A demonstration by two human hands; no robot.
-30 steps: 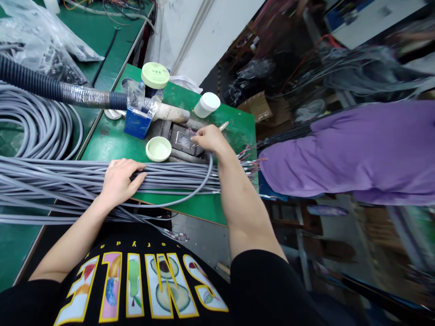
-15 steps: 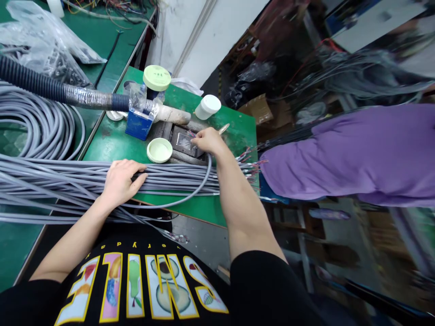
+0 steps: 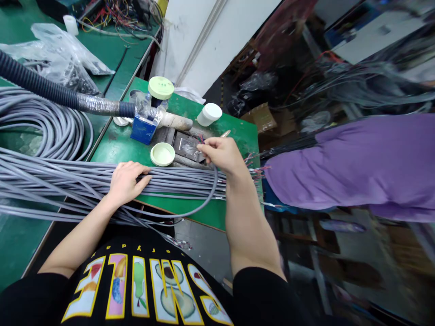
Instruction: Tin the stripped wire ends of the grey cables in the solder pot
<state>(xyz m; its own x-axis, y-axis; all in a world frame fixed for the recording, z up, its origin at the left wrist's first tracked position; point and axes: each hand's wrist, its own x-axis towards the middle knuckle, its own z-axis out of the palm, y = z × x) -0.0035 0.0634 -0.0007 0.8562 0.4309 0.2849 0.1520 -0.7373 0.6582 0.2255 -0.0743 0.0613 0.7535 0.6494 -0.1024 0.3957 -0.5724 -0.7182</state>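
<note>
My right hand (image 3: 222, 155) pinches the end of one grey cable (image 3: 190, 209), whose thin coloured wire tips stick out over a grey metal tray (image 3: 186, 147) on the green table (image 3: 204, 213). That cable loops down and back toward the bundle. My left hand (image 3: 127, 181) lies on the bundle of grey cables (image 3: 61, 179) that runs across the table, fingers curled over several of them. A pale green lid (image 3: 162, 154) sits just beyond the bundle, left of the tray.
A black corrugated hose (image 3: 50, 90) ends at a blue box (image 3: 143, 128) near a green-capped jar (image 3: 160, 88) and a white jar (image 3: 209, 114). Coiled grey cable (image 3: 50, 127) and plastic bags (image 3: 68, 59) lie left. A person in purple (image 3: 340, 167) stands at right.
My right hand lifted slightly toward me from the tray, the cable end still in it. The view shifted, so everything sits lower and more to the right. My left hand stayed on the bundle.
</note>
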